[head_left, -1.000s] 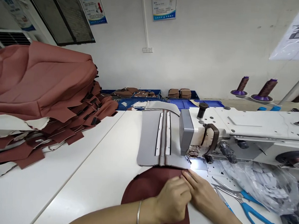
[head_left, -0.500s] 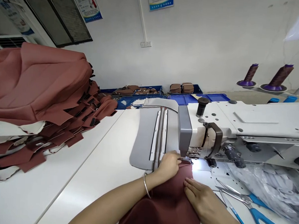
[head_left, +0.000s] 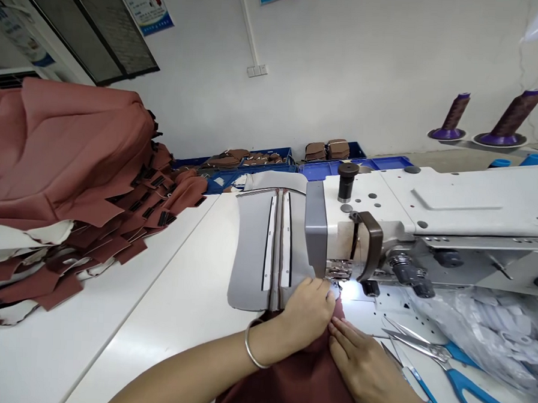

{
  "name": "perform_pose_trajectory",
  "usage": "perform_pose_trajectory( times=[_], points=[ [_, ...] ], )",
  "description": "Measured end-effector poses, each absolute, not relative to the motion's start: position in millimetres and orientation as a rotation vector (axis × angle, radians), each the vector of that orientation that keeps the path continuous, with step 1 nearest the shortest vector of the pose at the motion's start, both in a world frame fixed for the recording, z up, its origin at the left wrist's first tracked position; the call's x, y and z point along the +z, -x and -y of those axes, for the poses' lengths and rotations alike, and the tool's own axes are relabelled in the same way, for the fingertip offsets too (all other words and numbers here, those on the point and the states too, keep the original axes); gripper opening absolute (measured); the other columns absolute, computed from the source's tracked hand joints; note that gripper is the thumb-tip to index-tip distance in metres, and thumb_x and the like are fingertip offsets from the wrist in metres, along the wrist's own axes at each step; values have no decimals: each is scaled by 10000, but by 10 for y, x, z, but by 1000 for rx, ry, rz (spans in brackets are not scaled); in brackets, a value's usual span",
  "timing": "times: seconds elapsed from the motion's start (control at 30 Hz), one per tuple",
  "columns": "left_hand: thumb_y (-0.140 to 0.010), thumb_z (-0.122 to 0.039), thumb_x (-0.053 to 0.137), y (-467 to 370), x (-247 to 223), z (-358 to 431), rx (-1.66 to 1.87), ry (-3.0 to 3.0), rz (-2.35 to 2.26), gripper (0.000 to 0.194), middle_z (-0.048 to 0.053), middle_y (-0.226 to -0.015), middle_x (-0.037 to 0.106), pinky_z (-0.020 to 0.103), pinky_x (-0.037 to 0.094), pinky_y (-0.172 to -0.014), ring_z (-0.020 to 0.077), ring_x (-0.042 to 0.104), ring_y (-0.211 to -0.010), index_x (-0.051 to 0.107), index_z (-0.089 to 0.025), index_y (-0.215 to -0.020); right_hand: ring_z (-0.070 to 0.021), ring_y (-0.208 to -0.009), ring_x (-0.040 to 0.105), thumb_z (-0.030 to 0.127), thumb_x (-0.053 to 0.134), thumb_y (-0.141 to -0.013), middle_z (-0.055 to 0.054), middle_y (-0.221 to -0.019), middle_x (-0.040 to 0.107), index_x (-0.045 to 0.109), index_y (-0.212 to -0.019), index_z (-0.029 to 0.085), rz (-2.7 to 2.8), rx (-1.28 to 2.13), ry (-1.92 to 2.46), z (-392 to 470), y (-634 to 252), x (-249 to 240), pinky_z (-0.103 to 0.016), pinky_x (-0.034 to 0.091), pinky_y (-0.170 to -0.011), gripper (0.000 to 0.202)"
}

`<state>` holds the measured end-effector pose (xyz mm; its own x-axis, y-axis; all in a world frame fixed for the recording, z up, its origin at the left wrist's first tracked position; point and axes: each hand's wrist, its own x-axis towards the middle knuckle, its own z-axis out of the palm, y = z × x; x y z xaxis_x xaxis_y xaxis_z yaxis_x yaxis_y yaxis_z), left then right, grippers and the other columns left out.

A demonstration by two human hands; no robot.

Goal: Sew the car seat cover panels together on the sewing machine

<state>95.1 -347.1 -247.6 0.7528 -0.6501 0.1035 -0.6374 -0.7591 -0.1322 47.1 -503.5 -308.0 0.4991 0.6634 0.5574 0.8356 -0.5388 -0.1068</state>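
A maroon cover piece (head_left: 305,378) lies in front of me, its far end by the needle area of a white sewing machine (head_left: 368,201). My left hand (head_left: 308,312), with a bangle on its wrist, is closed with curled fingers on the cover's far edge, right beside the presser foot (head_left: 337,283); the fingertips are partly hidden. Flat on the cover's right edge rests my right hand (head_left: 355,356), fingers stretched out toward the needle. Beyond the left hand, a grey panel (head_left: 252,255) with two white strips extends along the table, joined to the maroon material.
Blue-handled scissors (head_left: 462,380) and a clear plastic bag (head_left: 483,333) lie right of my right hand. A tall pile of maroon covers (head_left: 73,155) occupies the left. Blue crates (head_left: 280,157) line the wall, and thread cones (head_left: 508,121) stand above the machine.
My left hand's fingers have curled closer round the fabric edge by the presser foot; the dark strip under them no longer shows. The right hand stays flat on the cover. The view has shifted slightly.
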Motion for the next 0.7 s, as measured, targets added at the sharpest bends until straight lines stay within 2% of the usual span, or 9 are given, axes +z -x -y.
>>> perform_pose_trajectory(
  times=[0.17, 0.43, 0.63, 0.7],
  points=[
    [-872, -130, 426, -940, -2543, 3514, -295, 2749, -1095, 113, 59, -790, 515, 324, 366, -648, 198, 487, -771, 532, -113, -835, -260, -1065, 547, 82, 366, -822, -183, -1043, 626, 615, -969, 68, 1278, -626, 2413, 5017, -480, -3025, -403, 424, -972, 290],
    [-882, -83, 376, -949, -2733, 3584, -453, 2702, -1067, 190, 45, -716, 471, 320, 356, -616, 196, 485, -744, 477, -140, -731, -247, -911, 566, 55, 377, -820, -154, -897, 620, 599, -835, 114, 1292, -518, 2406, 5007, -553, -2962, -467, 417, -960, 230],
    [-875, -84, 402, -993, -2719, 3682, -383, 2787, -967, 163, 44, -715, 488, 307, 370, -601, 190, 498, -723, 484, -135, -745, -240, -907, 571, 65, 363, -848, -151, -914, 620, 616, -929, 80, 1313, -518, 2407, 5005, -639, -2937, -475, 412, -975, 266],
    [-876, -95, 407, -975, -2631, 3653, -314, 2785, -964, 138, 48, -733, 504, 311, 378, -605, 191, 506, -728, 494, -130, -774, -252, -973, 566, 80, 388, -850, -164, -957, 624, 625, -935, 69, 1321, -538, 2424, 5028, -632, -2966, -459, 404, -990, 253]
  ],
)
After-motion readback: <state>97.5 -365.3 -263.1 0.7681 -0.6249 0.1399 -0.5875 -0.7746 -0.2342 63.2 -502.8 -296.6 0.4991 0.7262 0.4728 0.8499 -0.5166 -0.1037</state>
